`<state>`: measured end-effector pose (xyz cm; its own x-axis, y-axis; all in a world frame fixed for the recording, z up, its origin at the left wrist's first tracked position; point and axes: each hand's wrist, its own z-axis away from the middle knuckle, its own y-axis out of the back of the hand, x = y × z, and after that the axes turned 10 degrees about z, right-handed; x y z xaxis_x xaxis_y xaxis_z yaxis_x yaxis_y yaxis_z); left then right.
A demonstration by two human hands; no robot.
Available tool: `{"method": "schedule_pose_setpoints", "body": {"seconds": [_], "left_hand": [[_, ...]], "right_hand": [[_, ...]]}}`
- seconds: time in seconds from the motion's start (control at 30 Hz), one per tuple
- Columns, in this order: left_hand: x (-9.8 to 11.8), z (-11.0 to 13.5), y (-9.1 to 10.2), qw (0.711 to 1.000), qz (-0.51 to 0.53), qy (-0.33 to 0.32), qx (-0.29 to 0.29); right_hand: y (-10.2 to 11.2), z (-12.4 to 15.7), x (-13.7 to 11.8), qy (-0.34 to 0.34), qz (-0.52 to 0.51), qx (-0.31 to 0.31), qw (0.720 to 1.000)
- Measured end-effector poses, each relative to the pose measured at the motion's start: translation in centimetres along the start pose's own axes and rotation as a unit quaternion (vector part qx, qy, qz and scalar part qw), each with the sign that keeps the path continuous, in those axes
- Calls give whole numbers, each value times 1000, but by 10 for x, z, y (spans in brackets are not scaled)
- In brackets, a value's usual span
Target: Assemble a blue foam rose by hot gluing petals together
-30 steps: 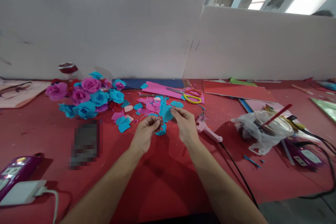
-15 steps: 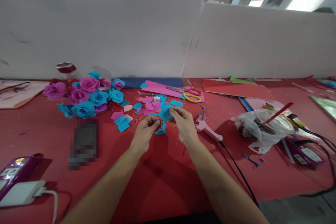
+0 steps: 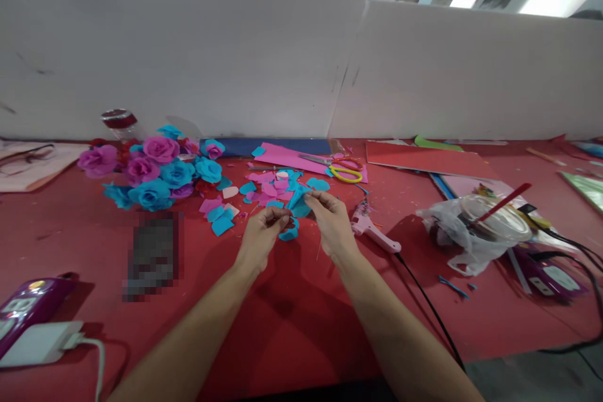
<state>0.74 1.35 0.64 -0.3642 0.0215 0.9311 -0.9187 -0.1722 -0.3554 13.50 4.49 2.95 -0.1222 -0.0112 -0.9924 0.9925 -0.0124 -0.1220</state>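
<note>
My left hand (image 3: 261, 233) and my right hand (image 3: 332, 221) meet over the red table (image 3: 292, 320), both pinched on a blue paper piece (image 3: 298, 202) held between them. A curled blue strip (image 3: 289, 233) hangs just below the fingers. Loose pink and blue petal cut-outs (image 3: 264, 191) lie scattered right behind the hands. A thin wire or stem seems to hang from my right hand, too fine to be sure.
A cluster of blue and pink paper roses (image 3: 157, 169) sits at the left. Scissors (image 3: 339, 169) lie on a pink sheet (image 3: 287, 157); a pink glue gun (image 3: 372, 231) with its cord lies right of my hand. A plastic cup in a bag (image 3: 475, 229) and power strips (image 3: 28, 304) flank the area.
The hands stay almost in place, working the blue piece slightly; the view has shifted a little.
</note>
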Motion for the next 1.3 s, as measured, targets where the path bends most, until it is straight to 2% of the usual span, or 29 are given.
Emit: {"method": "schedule_pose_setpoints", "body": {"seconds": [0.4,1.03,1.3], "left_hand": [[1,0,-1,1000,-7,-14,4],[-1,0,1,1000,8,3,1],[3,-2,4,999,27,-17,4]], "right_hand": [[-1,2,-4,7,-10,-11,1000],[3,-2,-2,16,2,-9,1000],[6,-4,-2,21,9,-2,1000]]}}
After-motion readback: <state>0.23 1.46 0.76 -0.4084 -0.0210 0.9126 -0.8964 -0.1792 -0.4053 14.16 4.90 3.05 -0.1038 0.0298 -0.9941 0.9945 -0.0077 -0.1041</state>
